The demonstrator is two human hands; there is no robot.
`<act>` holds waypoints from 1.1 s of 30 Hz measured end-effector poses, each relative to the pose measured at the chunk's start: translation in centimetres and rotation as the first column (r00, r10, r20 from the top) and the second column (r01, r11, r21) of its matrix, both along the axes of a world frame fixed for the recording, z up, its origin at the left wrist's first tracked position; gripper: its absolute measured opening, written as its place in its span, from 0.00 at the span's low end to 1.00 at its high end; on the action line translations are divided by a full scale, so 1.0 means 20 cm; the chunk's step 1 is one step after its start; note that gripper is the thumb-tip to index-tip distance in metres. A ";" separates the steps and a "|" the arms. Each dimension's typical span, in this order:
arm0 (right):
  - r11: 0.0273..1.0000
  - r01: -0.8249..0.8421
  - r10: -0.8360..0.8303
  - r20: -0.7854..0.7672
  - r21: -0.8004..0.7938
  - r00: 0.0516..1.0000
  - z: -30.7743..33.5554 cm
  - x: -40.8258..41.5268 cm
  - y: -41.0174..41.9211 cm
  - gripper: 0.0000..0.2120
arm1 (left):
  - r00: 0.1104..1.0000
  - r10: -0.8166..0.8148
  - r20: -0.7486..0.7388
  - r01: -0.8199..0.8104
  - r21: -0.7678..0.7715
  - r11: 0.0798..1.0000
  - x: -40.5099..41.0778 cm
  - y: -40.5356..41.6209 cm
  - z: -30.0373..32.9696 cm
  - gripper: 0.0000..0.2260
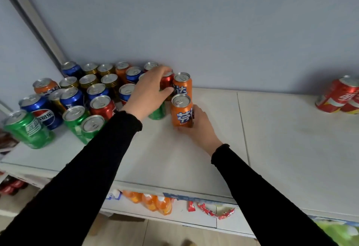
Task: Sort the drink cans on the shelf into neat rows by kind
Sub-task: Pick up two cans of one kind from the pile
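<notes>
Right hand (198,127) wraps the near orange aluminium can (181,109), upright on the white shelf (272,138) directly before a second orange can (182,84). Left hand (149,90), fingers curled, grips a red can (166,82) left of it. Risk: its wrist may topple the crowded green can (158,111).

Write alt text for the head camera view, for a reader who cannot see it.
A person in black sleeves sorts cans on a white shelf: the right hand holds an orange can upright in front of a second orange can, while the left hand closes on a red can. A mixed cluster of cans crowds the left; red cans sit far right.
</notes>
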State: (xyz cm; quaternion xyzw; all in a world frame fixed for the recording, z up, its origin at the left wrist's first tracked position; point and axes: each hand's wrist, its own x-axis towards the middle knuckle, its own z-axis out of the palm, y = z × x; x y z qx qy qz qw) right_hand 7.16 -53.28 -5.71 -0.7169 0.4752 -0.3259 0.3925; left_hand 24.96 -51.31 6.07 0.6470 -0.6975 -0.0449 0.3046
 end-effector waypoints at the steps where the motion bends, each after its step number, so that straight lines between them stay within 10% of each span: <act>1: 0.999 0.026 -0.026 -0.026 -0.020 0.999 0.00 -0.03 0.02 0.36 | 0.998 -0.022 0.059 0.019 0.043 0.999 0.00 -0.06 0.01 0.25; 8: 0.985 0.169 -0.171 -0.032 -0.043 0.985 -0.03 -0.16 0.16 0.32 | 0.892 -0.180 0.414 0.044 0.317 0.947 -0.01 -0.39 0.02 0.41; 18: 0.968 0.231 -0.245 0.175 0.099 0.954 0.02 -0.12 0.26 0.28 | 0.912 -0.165 0.376 0.078 0.236 0.969 -0.03 -0.42 -0.01 0.34; 33: 0.723 0.688 -0.684 0.203 0.062 0.701 0.14 -0.71 0.55 0.26 | 0.848 -0.441 -0.296 0.484 0.091 0.870 -0.67 -0.22 -0.08 0.27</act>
